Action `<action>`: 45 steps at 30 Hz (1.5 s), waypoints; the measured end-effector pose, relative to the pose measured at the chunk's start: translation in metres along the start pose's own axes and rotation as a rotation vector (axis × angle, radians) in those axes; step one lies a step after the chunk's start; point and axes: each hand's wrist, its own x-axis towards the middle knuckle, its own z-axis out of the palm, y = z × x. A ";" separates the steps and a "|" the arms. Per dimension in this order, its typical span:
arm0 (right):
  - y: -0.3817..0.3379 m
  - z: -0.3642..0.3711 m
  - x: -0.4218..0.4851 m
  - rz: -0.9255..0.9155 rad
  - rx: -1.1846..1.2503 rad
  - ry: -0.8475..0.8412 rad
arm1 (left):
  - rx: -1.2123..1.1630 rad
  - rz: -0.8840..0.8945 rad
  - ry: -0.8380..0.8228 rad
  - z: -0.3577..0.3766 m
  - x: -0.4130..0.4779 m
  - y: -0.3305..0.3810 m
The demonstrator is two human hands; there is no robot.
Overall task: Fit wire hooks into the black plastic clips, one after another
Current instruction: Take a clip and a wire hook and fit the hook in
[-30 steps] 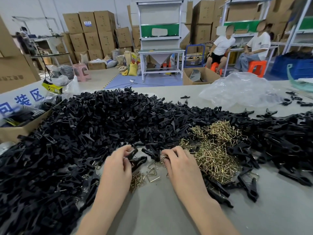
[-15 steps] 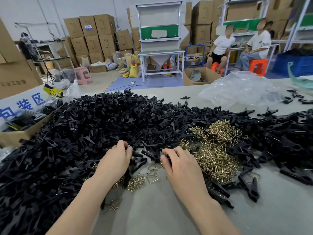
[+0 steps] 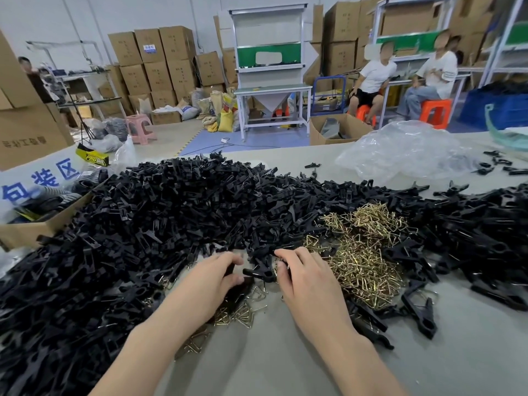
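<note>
The black clip [image 3: 258,274] in work sits low over the bench [image 3: 285,355], just in front of the person, between the two hands. The left hand [image 3: 213,278] pinches its left end between thumb and bent forefinger. The right hand [image 3: 308,281] is curled at the other end, thumb and forefinger close together on what seems to be a wire hook [image 3: 282,263]. Only a small glint of metal shows there, so whether the hook is already seated in the clip cannot be told.

The clip is probably light and stiff, with smooth plastic that can slip. It is better to take it by the flat sides near the tail, so that the place for the hook stays free. The hook is thin bent wire, springy and very light. It is best held by the straight back of its triangle, with the open ends pointing to the clip. It will likely need a short firm push and may jump away if the pinch is loose.

Just to the right of the hands lies the pile of hooks [image 3: 363,252], brass-coloured and tangled, so one hook may drag others with it. A few loose hooks [image 3: 240,312] lie under the left wrist. The big heap of clips [image 3: 143,238] fills the left and far side of the bench, and more clips [image 3: 485,238] lie to the right. Behind them rest a crumpled plastic bag [image 3: 405,152] and, at the left edge, a cardboard box [image 3: 25,231].
</note>
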 end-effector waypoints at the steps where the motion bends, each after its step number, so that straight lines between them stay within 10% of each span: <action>1: -0.001 -0.001 0.000 -0.005 0.012 0.014 | -0.017 -0.005 0.060 -0.005 -0.002 -0.001; 5: -0.006 -0.008 0.000 -0.060 0.170 0.079 | -0.435 -0.018 0.432 -0.009 -0.010 0.011; 23: -0.018 -0.007 -0.003 0.201 0.917 -0.145 | -1.124 -0.135 0.421 0.025 -0.027 0.047; 34: -0.012 -0.013 0.008 0.680 1.797 -0.132 | -1.050 -0.097 0.330 0.025 -0.029 0.040; 45: -0.008 -0.010 0.009 0.616 1.730 -0.077 | -0.762 0.001 0.374 0.032 -0.036 0.040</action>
